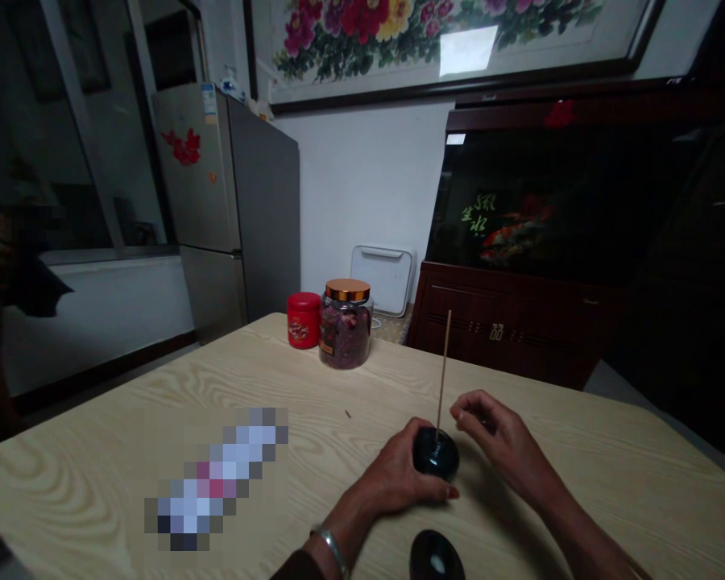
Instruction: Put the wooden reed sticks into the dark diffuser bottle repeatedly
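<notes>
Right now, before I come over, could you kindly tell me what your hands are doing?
Left hand gripping round black holder, thin incense stick upright in it. Right hand beside it, not touching. Glossy black piece close by on the table.

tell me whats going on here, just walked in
A person sits at a pale wood-grain table. Their left hand is wrapped around a round black holder, with a thin incense stick standing upright in it. Their right hand is beside the stick, fingers curled, not touching it. A second rounded black piece sits near the table's edge. Farther off stand a glass jar of dried petals with a copper-coloured lid and a red canister.
</notes>
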The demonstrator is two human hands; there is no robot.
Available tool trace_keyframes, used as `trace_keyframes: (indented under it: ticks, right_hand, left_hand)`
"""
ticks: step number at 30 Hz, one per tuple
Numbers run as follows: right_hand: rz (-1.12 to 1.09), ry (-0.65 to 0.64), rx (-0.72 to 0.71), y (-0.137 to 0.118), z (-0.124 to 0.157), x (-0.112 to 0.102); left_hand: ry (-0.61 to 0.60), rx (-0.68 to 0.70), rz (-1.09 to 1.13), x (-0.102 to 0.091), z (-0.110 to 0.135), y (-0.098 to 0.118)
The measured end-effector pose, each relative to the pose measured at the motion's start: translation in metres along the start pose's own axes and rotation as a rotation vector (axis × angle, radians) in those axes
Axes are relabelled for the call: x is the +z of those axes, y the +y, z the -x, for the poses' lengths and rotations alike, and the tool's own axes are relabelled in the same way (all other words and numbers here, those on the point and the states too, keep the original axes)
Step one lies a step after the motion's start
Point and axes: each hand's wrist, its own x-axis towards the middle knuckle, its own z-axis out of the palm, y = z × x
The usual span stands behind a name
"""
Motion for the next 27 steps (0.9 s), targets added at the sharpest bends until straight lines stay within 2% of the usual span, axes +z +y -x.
trace_keyframes:
  ticks: [4, 6, 8, 11, 13, 17, 27]
  right_hand:
    - [0.241, 0.11, 0.034, 0.03, -0.005, -0.063]
    - [0.47, 0.059, 0.083, 0.053, -0.004, -0.086]
    - [0.673, -0.049, 0.195, 0.075, 0.0, -0.096]
    - [0.845, -0.158, 0.36, 0.101, 0.007, -0.091]
    - [0.88, -0.177, 0.402, 0.112, 0.011, -0.083]
    - [0.877, -0.179, 0.42, 0.12, 0.013, -0.078]
    - [0.84, -0.176, 0.41, 0.119, 0.012, -0.077]
  left_hand:
    - [-0.002, -0.032, -0.003, 0.0, 0.001, 0.002]
    - [0.002, -0.037, -0.001, 0.001, 0.001, 0.002]
    - [0.003, -0.04, 0.003, 0.001, 0.001, 0.002]
    - [-0.005, -0.044, 0.005, 0.001, 0.0, 0.001]
    - [-0.008, -0.045, 0.006, 0.001, 0.0, 0.001]
    - [-0.013, -0.031, 0.004, 0.001, 0.0, 0.002]
    - [-0.013, -0.023, 0.025, 0.002, -0.002, -0.005]
